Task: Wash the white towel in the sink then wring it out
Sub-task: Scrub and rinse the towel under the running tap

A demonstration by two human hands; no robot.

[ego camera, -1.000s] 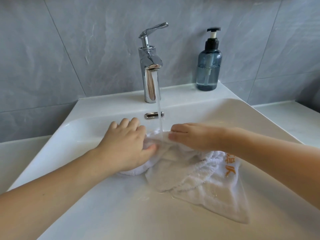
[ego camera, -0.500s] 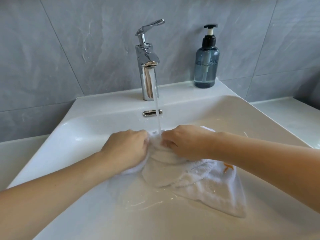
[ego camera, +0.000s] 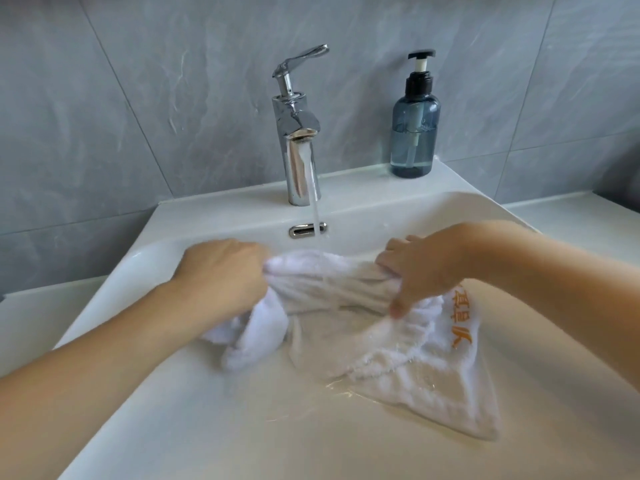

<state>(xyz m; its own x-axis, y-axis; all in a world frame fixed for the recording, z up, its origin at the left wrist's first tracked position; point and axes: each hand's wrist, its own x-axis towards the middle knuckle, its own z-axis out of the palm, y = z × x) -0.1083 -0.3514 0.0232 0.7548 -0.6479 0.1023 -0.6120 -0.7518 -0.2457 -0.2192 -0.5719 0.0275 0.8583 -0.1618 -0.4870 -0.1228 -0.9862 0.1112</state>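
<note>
Wet white terry towel with orange lettering point(ego camera: 377, 327) lies in the white ceramic sink basin point(ego camera: 207, 410), upper part bunched and stretched between both hands, lower corner spread flat on the basin floor to the right. Left hand point(ego camera: 221, 275) grips the towel's left bunch, fingers curled round it. Right hand point(ego camera: 426, 268) clamps the right bunch, thumb pressing down on the fabric. Water stream point(ego camera: 317, 223) from the chrome single-lever faucet point(ego camera: 298, 133) hits the towel between the hands. Chrome overflow slot point(ego camera: 307, 229) sits behind the stream. Blue translucent pump soap bottle point(ego camera: 415, 129) stands on the sink ledge, right of the faucet. Grey tiled wall point(ego camera: 138, 98) behind.
</note>
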